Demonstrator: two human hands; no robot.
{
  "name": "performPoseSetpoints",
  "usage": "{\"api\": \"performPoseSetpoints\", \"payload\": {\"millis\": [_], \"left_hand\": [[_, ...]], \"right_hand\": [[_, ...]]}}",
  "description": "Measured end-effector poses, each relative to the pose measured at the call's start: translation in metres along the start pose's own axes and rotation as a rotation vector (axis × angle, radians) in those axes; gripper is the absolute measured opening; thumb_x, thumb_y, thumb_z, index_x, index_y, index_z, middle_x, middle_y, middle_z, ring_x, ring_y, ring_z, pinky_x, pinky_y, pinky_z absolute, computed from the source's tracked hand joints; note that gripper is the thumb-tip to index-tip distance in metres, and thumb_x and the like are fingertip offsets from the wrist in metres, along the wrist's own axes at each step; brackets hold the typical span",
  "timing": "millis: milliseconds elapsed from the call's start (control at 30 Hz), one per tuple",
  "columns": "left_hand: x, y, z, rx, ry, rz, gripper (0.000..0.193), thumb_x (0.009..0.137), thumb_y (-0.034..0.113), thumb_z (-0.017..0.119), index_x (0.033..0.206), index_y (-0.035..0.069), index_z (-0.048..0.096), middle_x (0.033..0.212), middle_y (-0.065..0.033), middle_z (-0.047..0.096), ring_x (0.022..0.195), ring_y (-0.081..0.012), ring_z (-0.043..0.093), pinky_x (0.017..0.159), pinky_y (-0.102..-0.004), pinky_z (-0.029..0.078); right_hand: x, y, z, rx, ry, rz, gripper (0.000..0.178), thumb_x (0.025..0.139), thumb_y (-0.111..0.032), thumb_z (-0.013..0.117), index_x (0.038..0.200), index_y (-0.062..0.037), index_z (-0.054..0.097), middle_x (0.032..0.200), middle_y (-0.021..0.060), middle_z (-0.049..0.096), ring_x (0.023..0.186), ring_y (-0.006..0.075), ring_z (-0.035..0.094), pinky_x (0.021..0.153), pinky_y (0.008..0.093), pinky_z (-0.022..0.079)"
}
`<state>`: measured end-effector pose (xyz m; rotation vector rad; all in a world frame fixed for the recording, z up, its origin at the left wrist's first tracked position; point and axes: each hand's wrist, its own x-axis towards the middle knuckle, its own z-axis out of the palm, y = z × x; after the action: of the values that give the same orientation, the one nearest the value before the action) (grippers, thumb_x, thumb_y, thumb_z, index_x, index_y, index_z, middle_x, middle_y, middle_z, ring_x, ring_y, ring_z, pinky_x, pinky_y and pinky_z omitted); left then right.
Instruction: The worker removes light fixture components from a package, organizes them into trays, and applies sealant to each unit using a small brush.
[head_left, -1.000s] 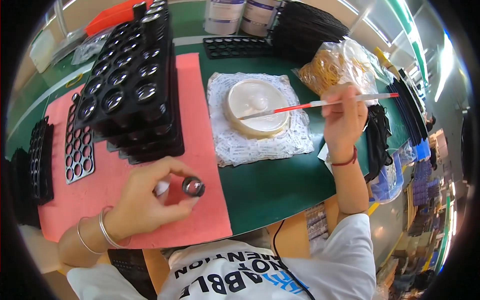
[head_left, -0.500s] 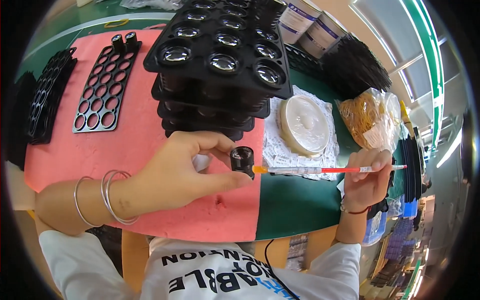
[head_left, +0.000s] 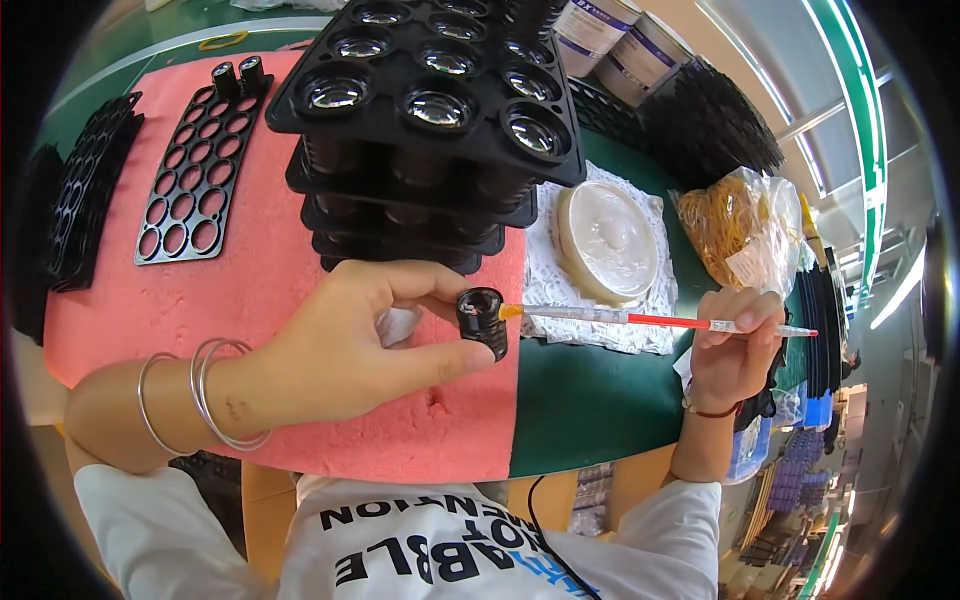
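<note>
My left hand (head_left: 335, 350) pinches a small black lens barrel (head_left: 482, 335) between thumb and fingers, its round opening tilted upward. Something white (head_left: 400, 326) shows against the palm; its kind is unclear. In my right hand (head_left: 738, 350) is a slim paintbrush (head_left: 668, 320) with a red and clear handle, gripped near its rear end. It lies almost level, and its yellowish tip touches the barrel's right side near the rim. Just beyond my left hand rises a stack of black trays (head_left: 400, 165), the top one filled with glass lenses (head_left: 438, 108).
A pink foam mat (head_left: 270, 200) covers the table's left part. On it lie a holed black tray (head_left: 193, 220) bearing two barrels (head_left: 236, 76), and stacked trays (head_left: 90, 195). Rightward are a round pale dish (head_left: 610, 240) on printed paper, bagged yellow rubber bands (head_left: 738, 225) and cans (head_left: 640, 65).
The barrel has tipped slightly in my left fingers, and the brush tip has moved a little up and left with it. The view has shifted slightly.
</note>
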<state>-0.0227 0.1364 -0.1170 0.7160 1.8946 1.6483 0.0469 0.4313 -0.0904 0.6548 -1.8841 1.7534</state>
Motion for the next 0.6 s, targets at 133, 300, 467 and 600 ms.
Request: {"api": "performPoseSetpoints", "payload": {"millis": [133,300,467,600], "left_hand": [[0.001,-0.006,0.002,-0.069,-0.019,0.066,0.028,0.074,0.011,0.068,0.098,0.001,0.060,0.081,0.0030,0.059,0.058,-0.0003,0.035,0.050,-0.0173,0.031],[-0.002,-0.006,0.003,-0.170,-0.017,-0.007,0.030,0.073,0.008,0.068,0.100,0.001,0.059,0.084,0.0027,0.059,0.067,-0.0007,0.043,0.060,-0.0174,0.037],[-0.013,0.024,-0.017,0.365,-0.087,0.351,0.029,0.063,0.014,0.076,0.088,0.005,0.063,0.073,0.0012,0.059,0.049,-0.0068,0.042,0.047,-0.0178,0.035],[-0.011,0.042,-0.065,0.440,0.093,1.019,0.026,0.067,0.018,0.072,0.083,0.000,0.061,0.074,-0.0084,0.059,0.055,-0.0138,0.056,0.051,-0.0204,0.046]], "right_hand": [[-0.002,0.002,-0.005,-0.090,-0.015,-0.036,0.027,0.091,-0.027,0.044,0.078,-0.0038,0.048,0.062,0.0080,0.052,0.053,0.0147,0.048,0.049,0.0243,0.036],[0.001,0.004,-0.004,-0.052,0.061,-0.025,0.027,0.091,-0.026,0.041,0.077,-0.0041,0.046,0.061,0.0074,0.050,0.051,0.0135,0.045,0.048,0.0230,0.034],[0.005,0.003,-0.010,0.100,0.209,-0.004,0.027,0.092,-0.025,0.038,0.075,-0.0050,0.043,0.057,0.0044,0.043,0.049,0.0112,0.039,0.046,0.0218,0.032],[0.005,0.003,-0.013,0.160,0.258,0.053,0.025,0.092,-0.024,0.038,0.075,-0.0057,0.042,0.059,0.0024,0.041,0.051,0.0093,0.037,0.047,0.0207,0.031]]}}
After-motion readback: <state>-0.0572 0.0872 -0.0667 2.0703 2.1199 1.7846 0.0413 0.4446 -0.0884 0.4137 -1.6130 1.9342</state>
